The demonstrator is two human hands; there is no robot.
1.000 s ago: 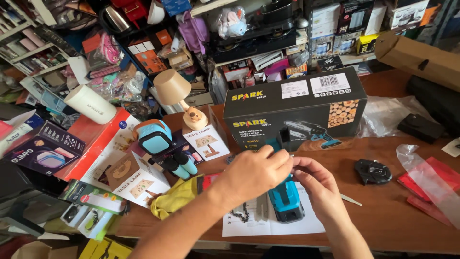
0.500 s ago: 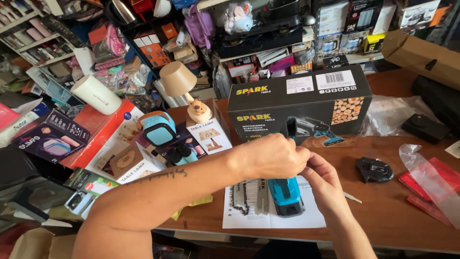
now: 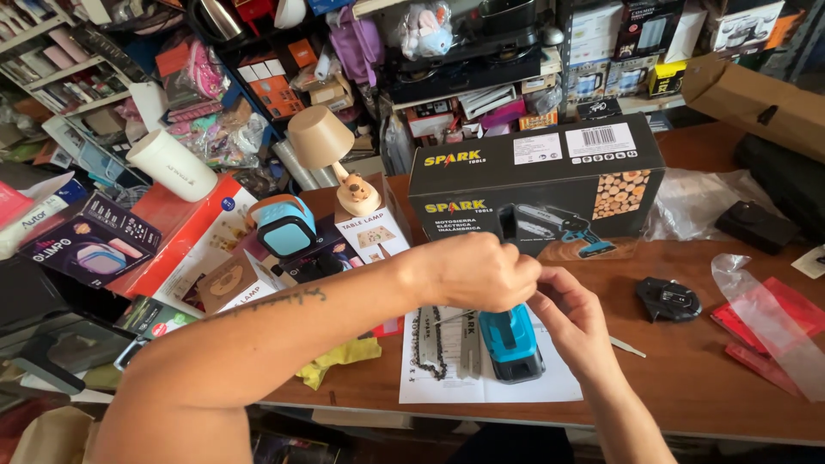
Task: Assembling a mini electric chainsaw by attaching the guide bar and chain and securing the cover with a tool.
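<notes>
Wooden table (image 3: 687, 378) carries everything I see from the head view. Largest on it is the black product box (image 3: 537, 185), standing upright at the back, with a clear plastic bag (image 3: 700, 202) crumpled just right of it. In front lies a white instruction sheet (image 3: 447, 387), and on that sheet rests the blue-and-black power tool (image 3: 511, 344) — its lower end toward me. My left hand (image 3: 477, 271) is clenched over the tool's top, fingers curled down around it. My right hand (image 3: 571, 322) sits just beside, fingers pinched at the tool's upper right side; I cannot tell what they grip. A saw chain (image 3: 432, 344) lies on the sheet left of the tool. A small black cover (image 3: 669, 299) sits apart to the right.
</notes>
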